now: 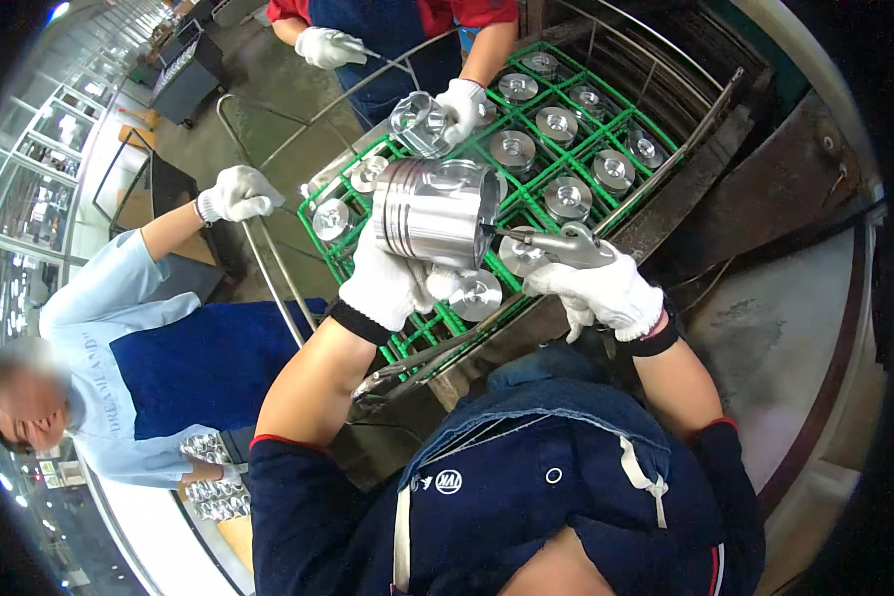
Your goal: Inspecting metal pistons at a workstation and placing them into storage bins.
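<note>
My left hand (382, 283), in a white knit glove with a black cuff, is closed around a shiny metal piston (432, 214). The piston lies on its side, with ring grooves toward the left and its open end facing right. In my gloved right hand (606, 293) is a slim metal air tool (571, 248). Its thin dark tip reaches the piston's open end; whether it touches is unclear. Both hands are above a green wire rack (542, 47) with several upright pistons in its compartments, among them one piston (475, 295) just below my hands.
Across the rack, a co-worker with red sleeves holds another piston (419, 124) and a thin tool (392, 65). At left, a person in a light blue shirt (104, 298) has one hand at several metal parts (214, 487). A metal rail (278, 268) borders the rack; dark machinery (765, 189) stands right.
</note>
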`<action>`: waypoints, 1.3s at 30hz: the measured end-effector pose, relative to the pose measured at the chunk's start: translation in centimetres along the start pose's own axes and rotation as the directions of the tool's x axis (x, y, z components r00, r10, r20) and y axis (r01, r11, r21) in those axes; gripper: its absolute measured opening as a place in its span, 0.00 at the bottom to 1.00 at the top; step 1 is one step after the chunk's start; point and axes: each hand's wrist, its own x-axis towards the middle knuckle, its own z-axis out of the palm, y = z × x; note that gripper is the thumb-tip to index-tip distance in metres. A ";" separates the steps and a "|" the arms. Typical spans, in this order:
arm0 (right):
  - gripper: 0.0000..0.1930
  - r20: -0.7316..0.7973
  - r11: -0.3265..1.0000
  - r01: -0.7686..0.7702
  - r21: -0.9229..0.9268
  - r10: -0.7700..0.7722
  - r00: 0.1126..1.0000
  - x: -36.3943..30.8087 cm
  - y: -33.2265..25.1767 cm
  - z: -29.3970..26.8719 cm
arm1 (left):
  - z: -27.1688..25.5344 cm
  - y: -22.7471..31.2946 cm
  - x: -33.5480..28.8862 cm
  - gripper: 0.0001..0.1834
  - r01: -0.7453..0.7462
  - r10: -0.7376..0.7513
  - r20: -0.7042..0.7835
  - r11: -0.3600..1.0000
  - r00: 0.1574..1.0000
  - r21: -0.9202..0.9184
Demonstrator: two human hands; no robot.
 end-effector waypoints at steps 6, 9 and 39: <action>0.12 -0.117 0.980 0.180 0.088 -0.169 0.979 -0.6 2.8 -3.9 | 0.6 2.0 -0.6 0.26 -0.024 0.015 0.070 0.992 0.997 0.122; 0.13 -0.143 0.969 0.183 -0.165 -0.207 0.968 -2.1 3.4 -2.7 | 0.4 3.2 -0.3 0.23 0.032 -0.029 0.052 0.998 0.998 -0.060; 0.15 -0.077 0.918 0.048 -0.394 -0.085 0.993 -1.9 -1.1 2.5 | -0.8 3.8 -1.1 0.07 -0.280 0.597 0.110 0.199 0.794 0.939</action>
